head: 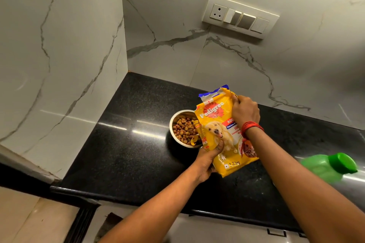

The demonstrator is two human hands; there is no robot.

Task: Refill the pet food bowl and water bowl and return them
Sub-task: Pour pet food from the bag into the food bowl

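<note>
A yellow pet food bag [219,124] stands on the black counter [128,140], its torn top pointing up. My left hand [207,159] grips the bag's lower left corner. My right hand [245,111] holds its upper right edge near the opening. Just left of the bag and partly hidden behind it sits a steel food bowl [182,124] holding brown kibble. A green bottle [327,165] with a green cap lies blurred at the right edge, over the counter. No water bowl is in view.
Marble walls meet in a corner behind the counter. A switch and socket panel [240,16] is on the back wall. The counter's front edge [118,193] runs below my forearms, with floor tiles at the lower left.
</note>
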